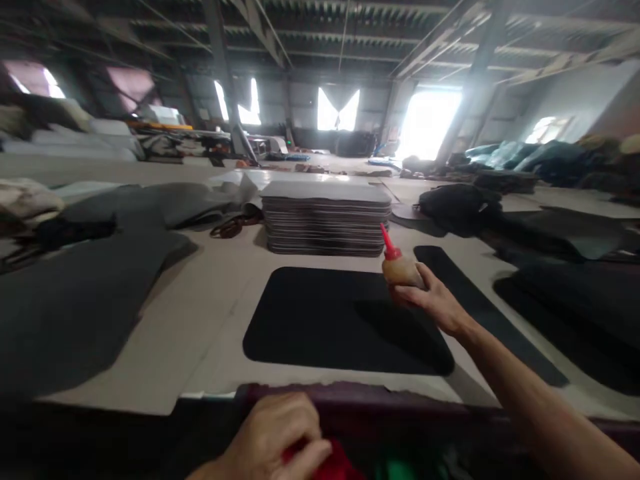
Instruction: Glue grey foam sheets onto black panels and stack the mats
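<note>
My right hand (425, 297) is wrapped round a yellowish squeeze bottle (400, 271) with a red nozzle (388, 241) that points up. The bottle is held above the far right part of a black sheet (330, 327) with rounded corners, which lies flat on the table (200, 333). My left hand (283, 433) is closed low in front, at the near table edge, around red material (337, 463) that is mostly hidden. Behind the black sheet stands a neat stack of grey sheets (327, 223).
A narrow dark strip (480, 307) lies right of the black sheet, with more dark material (580, 313) beyond it. A large dark grey sheet (70, 307) covers the left. Brown straps (233, 227) lie beside the stack.
</note>
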Action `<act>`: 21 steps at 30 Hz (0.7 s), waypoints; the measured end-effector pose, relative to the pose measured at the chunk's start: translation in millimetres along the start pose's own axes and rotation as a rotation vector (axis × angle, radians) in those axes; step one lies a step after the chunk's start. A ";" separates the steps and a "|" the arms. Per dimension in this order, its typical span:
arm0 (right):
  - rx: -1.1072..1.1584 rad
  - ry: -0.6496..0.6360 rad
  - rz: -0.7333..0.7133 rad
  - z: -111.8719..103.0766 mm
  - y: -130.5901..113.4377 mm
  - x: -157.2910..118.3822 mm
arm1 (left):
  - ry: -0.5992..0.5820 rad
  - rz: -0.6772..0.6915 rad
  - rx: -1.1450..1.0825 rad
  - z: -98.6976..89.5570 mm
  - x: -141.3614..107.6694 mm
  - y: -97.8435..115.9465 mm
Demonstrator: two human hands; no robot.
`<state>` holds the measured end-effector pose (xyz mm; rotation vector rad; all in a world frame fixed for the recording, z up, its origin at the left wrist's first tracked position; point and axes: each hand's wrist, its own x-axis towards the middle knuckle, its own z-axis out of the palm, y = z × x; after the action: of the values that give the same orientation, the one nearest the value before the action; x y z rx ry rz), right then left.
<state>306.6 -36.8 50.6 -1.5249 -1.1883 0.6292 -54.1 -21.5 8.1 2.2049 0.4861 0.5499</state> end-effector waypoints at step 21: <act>-0.278 -0.245 -0.141 96.1 -61.9 -13.5 | 0.019 0.138 0.487 29.4 85.2 -22.3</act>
<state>196.9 -12.7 76.3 -1.6071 -1.6100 0.5860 28.7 17.4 -7.3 2.7154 0.5216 0.5705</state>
